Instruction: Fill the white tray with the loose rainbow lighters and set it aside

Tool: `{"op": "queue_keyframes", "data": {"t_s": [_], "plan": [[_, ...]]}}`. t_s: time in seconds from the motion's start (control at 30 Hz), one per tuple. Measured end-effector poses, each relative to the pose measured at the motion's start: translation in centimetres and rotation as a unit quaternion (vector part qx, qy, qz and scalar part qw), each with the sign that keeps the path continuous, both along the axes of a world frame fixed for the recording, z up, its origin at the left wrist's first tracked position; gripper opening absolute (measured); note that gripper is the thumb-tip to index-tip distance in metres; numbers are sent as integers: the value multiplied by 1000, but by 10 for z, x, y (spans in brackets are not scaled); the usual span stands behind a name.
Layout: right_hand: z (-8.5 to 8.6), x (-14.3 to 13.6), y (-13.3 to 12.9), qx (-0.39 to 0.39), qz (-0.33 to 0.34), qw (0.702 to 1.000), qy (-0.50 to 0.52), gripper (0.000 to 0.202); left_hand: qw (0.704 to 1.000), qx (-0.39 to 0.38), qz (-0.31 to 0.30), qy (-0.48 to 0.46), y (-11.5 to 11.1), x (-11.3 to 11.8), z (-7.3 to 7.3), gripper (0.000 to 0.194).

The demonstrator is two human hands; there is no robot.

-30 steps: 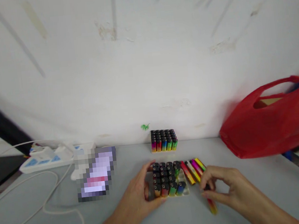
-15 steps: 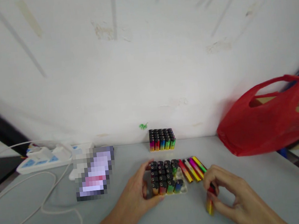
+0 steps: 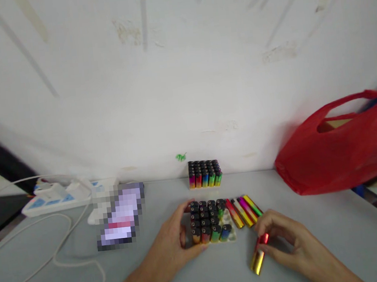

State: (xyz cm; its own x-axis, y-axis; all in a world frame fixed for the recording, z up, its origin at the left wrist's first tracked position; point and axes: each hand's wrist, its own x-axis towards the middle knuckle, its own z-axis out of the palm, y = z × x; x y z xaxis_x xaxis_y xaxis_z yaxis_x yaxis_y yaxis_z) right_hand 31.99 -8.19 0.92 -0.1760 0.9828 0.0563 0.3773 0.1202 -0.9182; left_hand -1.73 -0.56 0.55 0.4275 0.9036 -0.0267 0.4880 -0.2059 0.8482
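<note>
My left hand (image 3: 171, 237) grips the left side of a pale tray (image 3: 231, 235) that holds several upright lighters (image 3: 204, 222) with black tops; some slots on its right are bare. My right hand (image 3: 279, 239) pinches a red and yellow lighter (image 3: 258, 259), tilted, its top hidden by the fingers. Between the tray and my right hand several colourful lighters (image 3: 243, 211) lie side by side on the table.
A full block of lighters (image 3: 204, 175) stands near the wall. To the left are a blurred phone (image 3: 120, 217), a white power strip (image 3: 60, 199) and loose cables. A red plastic bag (image 3: 331, 157) sits at the right.
The lighter in my right hand has tilted, its lower end swinging left, and more of its red part shows. My left hand stays at the tray.
</note>
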Motion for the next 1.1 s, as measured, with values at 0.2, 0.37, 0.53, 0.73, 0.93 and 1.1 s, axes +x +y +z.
{"op": "queue_keyframes", "data": {"t_s": [0.2, 0.37, 0.53, 0.73, 0.93, 1.1], "plan": [[-5, -16, -3, -69, -55, 973, 216, 63, 1000, 0, -1, 3, -1, -1, -1, 91], [-1, -22, -4, -130, -157, 916, 347, 45, 1000, 1, 3, 5, -2, 1, 6, 91], [36, -22, 15, -110, -197, 881, 415, 46, 1000, 2, 2, 5, -1, 1, 6, 92], [70, -49, 55, -100, -90, 917, 375, 50, 1000, -3, -3, -1, -2, 1, 5, 92], [43, -69, 72, -94, -64, 907, 405, 47, 1000, -10, 2, 0, -1, 0, 6, 93], [30, -54, 71, -109, -79, 902, 411, 62, 999, -29, 3, -14, -1, 1, 10, 96]]}}
